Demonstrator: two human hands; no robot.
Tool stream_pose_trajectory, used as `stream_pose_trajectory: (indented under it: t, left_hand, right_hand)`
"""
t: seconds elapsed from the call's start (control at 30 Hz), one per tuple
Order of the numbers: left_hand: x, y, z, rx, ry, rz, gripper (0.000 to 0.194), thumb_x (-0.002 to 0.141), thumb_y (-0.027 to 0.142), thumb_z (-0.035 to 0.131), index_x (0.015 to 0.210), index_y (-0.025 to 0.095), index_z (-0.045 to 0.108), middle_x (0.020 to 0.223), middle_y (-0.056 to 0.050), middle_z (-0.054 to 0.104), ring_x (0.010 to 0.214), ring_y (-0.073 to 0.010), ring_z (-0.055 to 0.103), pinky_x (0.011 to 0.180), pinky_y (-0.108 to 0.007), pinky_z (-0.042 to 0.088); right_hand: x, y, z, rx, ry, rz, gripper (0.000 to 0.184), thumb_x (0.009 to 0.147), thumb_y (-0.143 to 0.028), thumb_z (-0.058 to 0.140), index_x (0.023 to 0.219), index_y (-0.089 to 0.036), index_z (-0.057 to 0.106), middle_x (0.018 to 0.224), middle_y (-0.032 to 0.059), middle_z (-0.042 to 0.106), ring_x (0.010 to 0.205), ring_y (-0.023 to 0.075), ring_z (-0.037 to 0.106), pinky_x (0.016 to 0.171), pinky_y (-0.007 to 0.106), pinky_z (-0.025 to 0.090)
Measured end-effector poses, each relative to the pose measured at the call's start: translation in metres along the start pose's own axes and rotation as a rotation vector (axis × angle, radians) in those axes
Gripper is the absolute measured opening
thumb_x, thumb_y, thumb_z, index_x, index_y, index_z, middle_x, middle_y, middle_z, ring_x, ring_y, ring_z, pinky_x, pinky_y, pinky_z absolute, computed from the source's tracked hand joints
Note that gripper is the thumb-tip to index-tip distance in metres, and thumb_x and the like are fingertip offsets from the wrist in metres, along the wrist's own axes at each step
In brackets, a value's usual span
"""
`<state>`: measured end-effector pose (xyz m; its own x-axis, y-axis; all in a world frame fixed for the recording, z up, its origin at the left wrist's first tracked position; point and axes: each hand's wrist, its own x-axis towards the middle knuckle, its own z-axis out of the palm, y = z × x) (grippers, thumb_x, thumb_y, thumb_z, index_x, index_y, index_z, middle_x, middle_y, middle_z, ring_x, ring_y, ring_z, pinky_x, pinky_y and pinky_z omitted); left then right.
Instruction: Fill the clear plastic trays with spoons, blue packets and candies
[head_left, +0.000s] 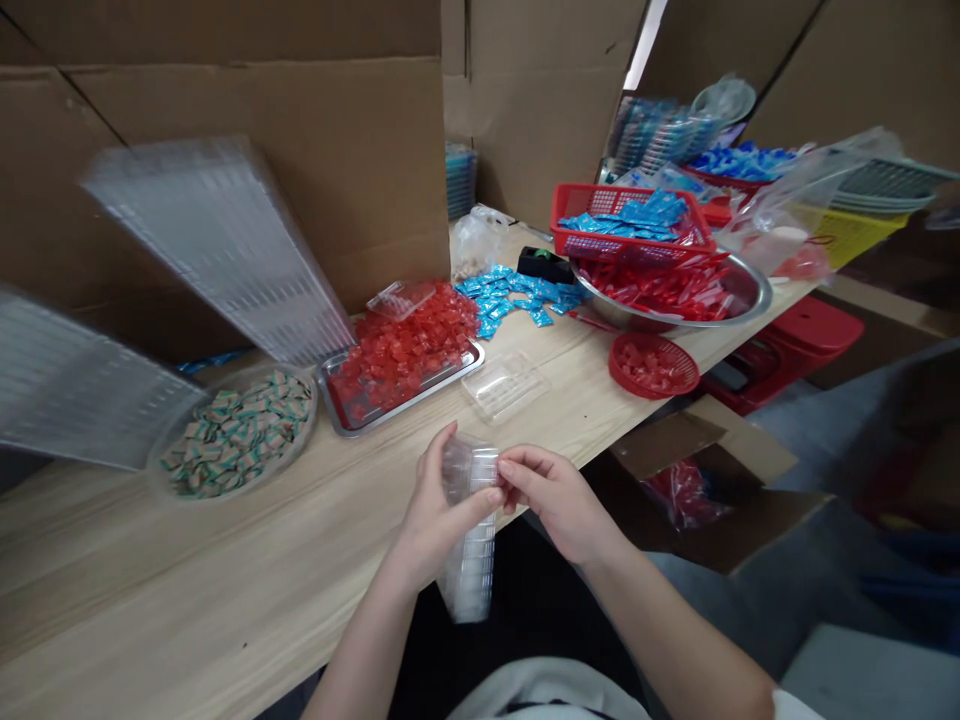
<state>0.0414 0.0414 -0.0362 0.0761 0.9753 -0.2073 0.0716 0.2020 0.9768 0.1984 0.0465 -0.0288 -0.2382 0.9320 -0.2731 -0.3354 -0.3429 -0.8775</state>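
Note:
My left hand (439, 510) and my right hand (551, 495) meet over the table's front edge, both pinching a clear plastic clamshell tray (472, 560) that hangs down between them. The left thumb and fingers close on its upper edge; the right fingertips pinch the same edge from the right. Another clear plastic tray (504, 385) lies flat on the wooden table (225, 580) just beyond the hands. A metal tray of red wrapped candies (401, 362) sits behind it.
A round dish of green-and-white candies (238, 432) sits at left. Stacks of clear trays (217, 245) lean against the cardboard wall. Blue packets (514, 295), a small red basket (652, 365), a steel bowl of red sticks (675, 290) and red baskets (630, 225) crowd the right end. A cardboard box (705, 480) stands below.

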Motion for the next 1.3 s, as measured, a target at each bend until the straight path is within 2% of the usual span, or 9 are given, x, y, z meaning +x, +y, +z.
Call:
stream_pose_trajectory:
  t: [0.13,0.3,0.4,0.57,0.67,0.77,0.9,1.13,1.3]
  left_hand:
    - [-0.001,0.003,0.002,-0.032,-0.055,-0.065,0.084,0.066,0.037,0.072,0.138,0.024,0.030,0.137,-0.012,0.038,0.126,-0.0302,0.037,0.103,-0.043,0.030]
    - [-0.003,0.008,0.006,-0.195,-0.136,-0.132,0.085,0.067,0.037,0.070,0.139,0.023,0.026,0.124,-0.010,0.049,0.110,-0.0258,0.052,0.098,-0.040,0.038]
    - [-0.004,0.008,0.009,-0.250,-0.161,-0.146,0.082,0.069,0.036,0.069,0.138,0.024,0.027,0.118,-0.009,0.054,0.106,-0.0249,0.055,0.095,-0.040,0.040]
    - [-0.004,0.008,0.013,-0.264,-0.131,-0.152,0.081,0.067,0.034,0.070,0.137,0.024,0.030,0.119,-0.009,0.054,0.109,-0.0256,0.053,0.094,-0.039,0.040]
    - [-0.001,0.007,0.010,-0.288,-0.051,-0.147,0.078,0.068,0.035,0.069,0.136,0.025,0.032,0.120,-0.009,0.052,0.110,-0.0259,0.051,0.093,-0.039,0.040]
    - [0.003,0.006,0.002,-0.288,0.034,-0.129,0.073,0.070,0.038,0.066,0.135,0.026,0.035,0.119,-0.008,0.052,0.112,-0.0258,0.049,0.094,-0.039,0.038]
    - [0.006,0.003,-0.009,-0.232,0.110,-0.123,0.072,0.070,0.041,0.065,0.135,0.027,0.036,0.118,-0.006,0.052,0.112,-0.0235,0.047,0.096,-0.036,0.035]
    - [0.007,0.000,-0.011,-0.204,0.133,-0.115,0.071,0.070,0.042,0.064,0.134,0.030,0.036,0.122,-0.004,0.050,0.112,-0.0216,0.045,0.097,-0.034,0.032]
    - [0.006,0.002,-0.005,-0.186,0.128,-0.135,0.069,0.070,0.041,0.064,0.133,0.031,0.038,0.121,-0.004,0.049,0.111,-0.0224,0.046,0.095,-0.036,0.033]
  right_hand:
    - [0.000,0.003,0.001,0.064,0.034,-0.001,0.016,0.071,-0.033,0.070,0.072,-0.017,0.066,0.062,-0.0016,0.062,0.055,0.0083,0.052,0.053,0.022,0.042]
    - [-0.002,0.003,0.002,0.143,0.058,0.031,0.017,0.071,-0.030,0.070,0.068,-0.016,0.062,0.064,-0.0018,0.061,0.055,0.0080,0.053,0.051,0.020,0.040]
    - [-0.004,0.003,0.000,0.150,0.056,0.041,0.018,0.070,-0.031,0.070,0.068,-0.016,0.061,0.064,-0.0018,0.060,0.055,0.0080,0.053,0.051,0.020,0.040]
    - [-0.005,0.004,-0.001,0.126,0.108,-0.006,0.020,0.071,-0.032,0.069,0.065,-0.016,0.059,0.061,-0.0021,0.057,0.056,0.0082,0.052,0.049,0.019,0.040]
    - [-0.004,0.004,-0.007,0.165,0.155,-0.019,0.022,0.069,-0.033,0.070,0.065,-0.016,0.058,0.061,-0.0025,0.056,0.054,0.0081,0.050,0.045,0.019,0.038]
    - [-0.002,0.004,-0.022,0.221,0.246,-0.050,0.022,0.067,-0.034,0.072,0.067,-0.017,0.059,0.062,-0.0029,0.056,0.055,0.0076,0.051,0.044,0.017,0.038]
    - [0.002,0.004,-0.054,0.293,0.387,-0.093,0.021,0.064,-0.031,0.074,0.070,-0.017,0.061,0.061,-0.0037,0.056,0.056,0.0070,0.053,0.044,0.015,0.041]
    - [0.007,0.015,-0.117,0.471,0.621,-0.136,0.021,0.058,-0.022,0.078,0.071,-0.014,0.064,0.061,-0.0028,0.060,0.054,0.0054,0.055,0.047,0.013,0.049]
    - [0.013,0.021,-0.128,0.449,0.703,-0.173,0.020,0.059,-0.022,0.078,0.072,-0.014,0.065,0.066,-0.0001,0.063,0.060,0.0080,0.059,0.057,0.017,0.055]
